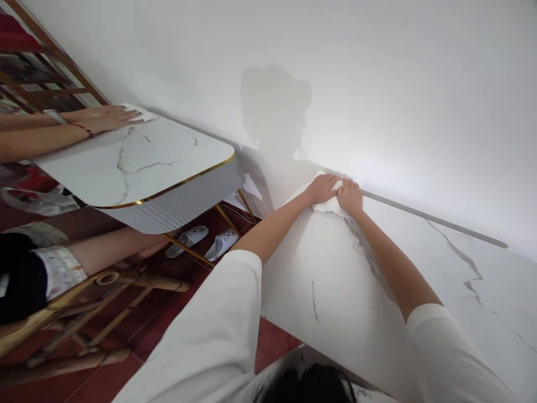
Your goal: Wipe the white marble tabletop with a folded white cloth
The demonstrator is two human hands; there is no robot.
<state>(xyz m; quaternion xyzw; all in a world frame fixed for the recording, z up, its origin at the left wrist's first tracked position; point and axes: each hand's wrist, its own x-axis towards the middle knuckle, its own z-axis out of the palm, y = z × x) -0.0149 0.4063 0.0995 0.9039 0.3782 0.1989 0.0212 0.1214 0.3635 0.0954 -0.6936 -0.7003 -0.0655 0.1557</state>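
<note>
A white cloth (329, 206) lies bunched on the white marble-patterned tabletop (293, 280), close to its far edge by the wall. My left hand (323, 187) presses down on the cloth's left part, its fingers closed over the fabric. Right beside it, my right hand (351, 196) grips the cloth with bent fingers. Both arms are stretched out forward, and the hands nearly touch. Part of the cloth is hidden under my palms.
Another person's hands (107, 118) rest on a white cloth (140, 113) on a gold-edged marble-patterned table (168, 151) at left. Below are a wooden chair (104, 302) and pale sandals (221, 244). A grey strip (436, 219) runs along the wall.
</note>
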